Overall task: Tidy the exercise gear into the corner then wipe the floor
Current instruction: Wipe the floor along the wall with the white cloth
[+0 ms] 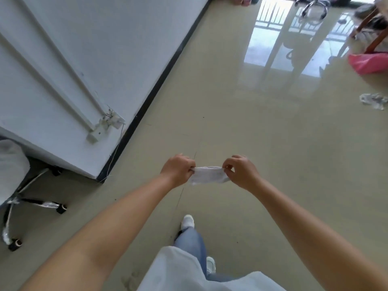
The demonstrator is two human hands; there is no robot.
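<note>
Head view, looking down over both forearms to a glossy beige tiled floor (262, 154). Small white woven cloth (207, 175) held at chest-out distance, stretched flat between the two hands, clear of the floor and well above it. Left hand (177, 170) pinching the cloth's left edge, fingers curled over it; right hand (241, 172) pinching the right edge between thumb and fingertips. Both hands closed on the cloth, none free. Likely reason for the two-handed stretch: spreading or folding the cloth into a flat pad before wiping.

No exercise gear identifiable in view; corner storage not confirmable. Judged stage: wiping phase, preparation only, no contact with the floor yet.

Surroundings: white wall panel with black skirting (94, 70) to the left, a loose white cable fitting (107, 124) hanging at its lower end. Chrome five-star office chair base with black castors (31, 206) at lower left, near the panel's corner. Crumpled white rag or wrapper (372, 100) on the floor at far right, well apart from the hands. Pink plastic bag (369, 61) beside a wooden chair leg (375, 40) at upper right. White shoes and blue trousers below the hands.
</note>
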